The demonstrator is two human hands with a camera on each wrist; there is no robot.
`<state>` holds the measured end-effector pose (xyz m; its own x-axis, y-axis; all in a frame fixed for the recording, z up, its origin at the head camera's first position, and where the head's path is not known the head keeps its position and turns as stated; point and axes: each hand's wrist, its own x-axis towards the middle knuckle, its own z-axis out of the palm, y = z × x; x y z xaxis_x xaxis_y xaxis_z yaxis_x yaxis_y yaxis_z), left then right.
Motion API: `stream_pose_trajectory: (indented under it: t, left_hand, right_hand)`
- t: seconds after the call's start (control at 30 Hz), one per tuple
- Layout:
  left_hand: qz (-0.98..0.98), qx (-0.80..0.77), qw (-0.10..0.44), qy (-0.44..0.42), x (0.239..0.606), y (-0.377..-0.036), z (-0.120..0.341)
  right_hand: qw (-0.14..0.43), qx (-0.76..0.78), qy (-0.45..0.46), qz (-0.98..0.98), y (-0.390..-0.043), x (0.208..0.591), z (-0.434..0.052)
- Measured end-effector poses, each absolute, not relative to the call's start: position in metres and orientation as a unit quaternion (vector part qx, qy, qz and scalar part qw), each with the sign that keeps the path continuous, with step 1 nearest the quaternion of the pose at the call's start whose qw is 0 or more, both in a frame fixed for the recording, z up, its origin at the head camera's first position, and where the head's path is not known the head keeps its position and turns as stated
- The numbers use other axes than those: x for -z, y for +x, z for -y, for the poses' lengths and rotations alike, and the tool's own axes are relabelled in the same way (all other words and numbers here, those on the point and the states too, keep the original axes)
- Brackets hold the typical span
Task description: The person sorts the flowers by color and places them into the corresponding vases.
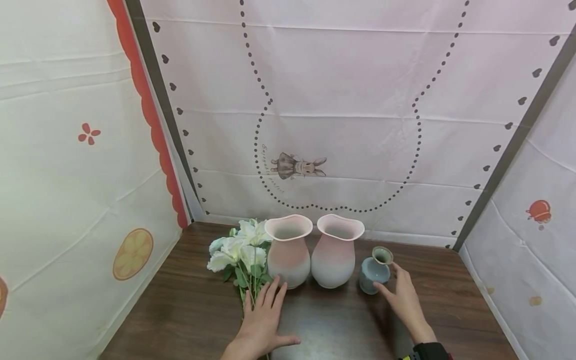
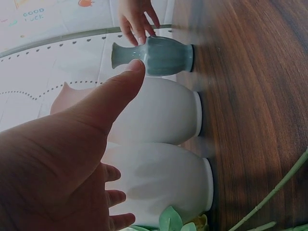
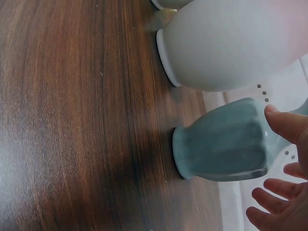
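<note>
A small blue-green vase [image 1: 373, 275] with a flared neck stands upright at the right of the table. My right hand [image 1: 405, 297] is beside it, thumb and fingers spread to either side. In the right wrist view the thumb [image 3: 284, 123] is right at the vase's shoulder, while the other fingers stay loosely extended below it. My left hand [image 1: 261, 322] is spread wide, palm down, over the stems of a bunch of white flowers [image 1: 238, 250]. Its fingertips overlap the base of the left pink-and-white vase [image 1: 289, 262] in the head view.
Close beside the left vase stands a matching pink-and-white vase [image 1: 334, 260] with a wavy rim. All these things are on a dark wooden table [image 1: 450, 300]. Printed white cloth [image 1: 342, 150] hangs behind the table and along both sides.
</note>
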<state>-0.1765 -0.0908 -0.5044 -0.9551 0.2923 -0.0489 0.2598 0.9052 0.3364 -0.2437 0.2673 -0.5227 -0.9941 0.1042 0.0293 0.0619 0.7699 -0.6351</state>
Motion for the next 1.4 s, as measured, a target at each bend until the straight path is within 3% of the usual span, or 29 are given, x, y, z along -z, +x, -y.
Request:
stream_pose_trajectory:
  t: [0.5, 1.4]
  left_hand:
    - [-0.973, -0.173, 0.065, 0.136, 0.504, -0.177, 0.09]
    - [-0.973, -0.182, 0.07, 0.121, 0.51, -0.178, 0.094]
  right_hand:
    - [0.077, -0.349, -0.016, 0.934, -0.246, 0.531, -0.264]
    - [0.089, -0.375, -0.036, 0.922, -0.244, 0.536, -0.258]
